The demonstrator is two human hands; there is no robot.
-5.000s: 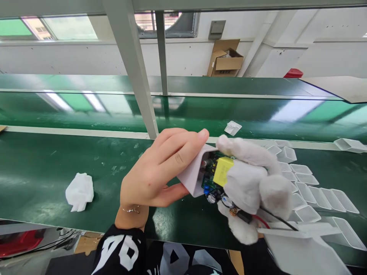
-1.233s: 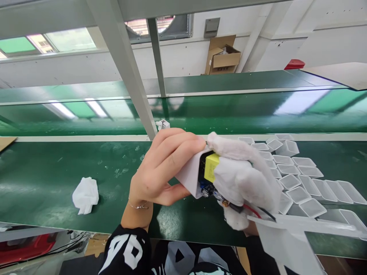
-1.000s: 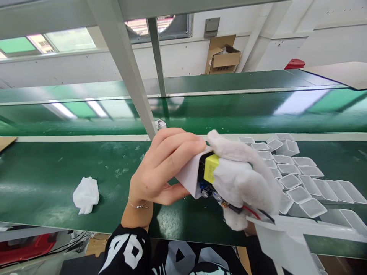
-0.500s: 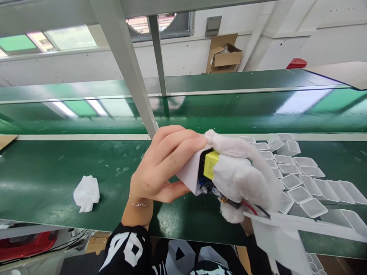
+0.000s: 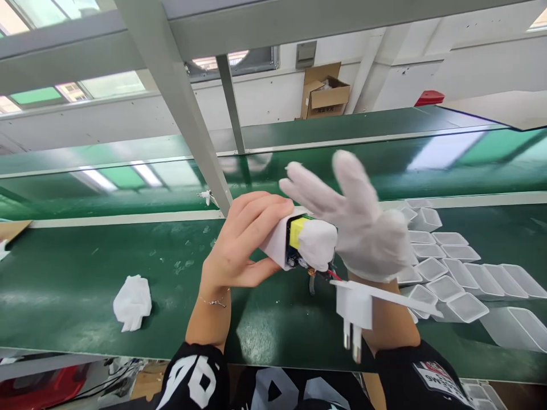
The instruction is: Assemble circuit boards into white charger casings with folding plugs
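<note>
My bare left hand grips a white charger housing from the left, thumb below and fingers over the top. Out of its open end show a circuit board with a yellow transformer and a white, soft-looking lump. A white cover with a two-pin plug hangs by wires below the lump. In a white glove, my right hand is spread open just right of the housing and holds nothing. Whether its edge touches the lump I cannot tell.
Several translucent plastic trays lie on the green bench at the right. A crumpled white piece of cloth or paper rests at the left. A grey post rises behind my left hand. An open cardboard box stands at the back.
My right hand has come off the lump and circuit parts, spreading its fingers and rising. The plug cover now hangs with its pins down. My left hand keeps its grip on the housing.
</note>
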